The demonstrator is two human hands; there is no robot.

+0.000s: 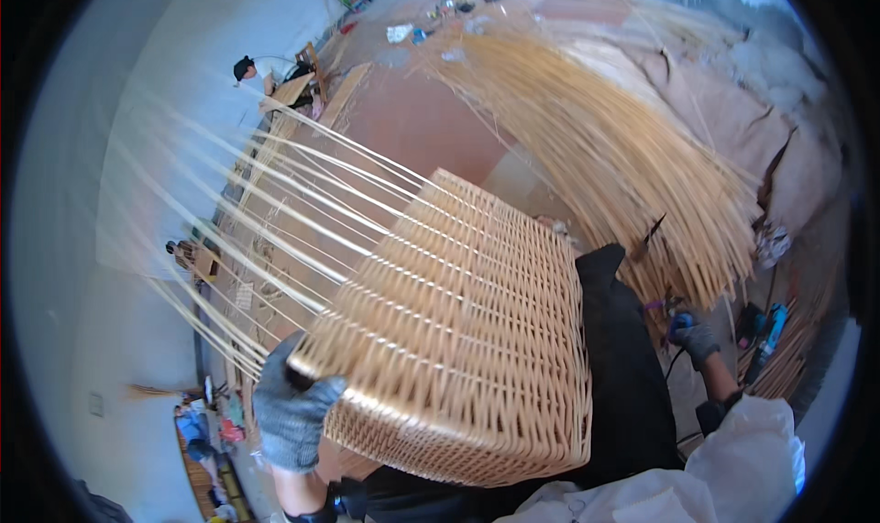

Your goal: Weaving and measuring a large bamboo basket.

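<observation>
A large woven wicker basket (467, 330) lies tilted across my lap, with long pale stakes (302, 234) sticking out from its upper left edge. My left hand (298, 408), in a grey knitted glove, is closed on the basket's near left corner, with the thumb over the wall. Off to the right, my gloved right hand (697, 335) is away from the basket, low beside the bundle of canes (632, 175). Its fingers look curled. What they hold, if anything, is too small and blurred to name. A dark pointed tool (651, 236) shows against the canes just beyond that hand.
A blue and black hand tool (768, 340) lies at the far right beside brown rods (799, 367). Pinkish-beige sheeting (797, 179) spreads behind the canes. Another person (275, 69) sits working near the left wall (137, 175). Planks (346, 92) lie near that person.
</observation>
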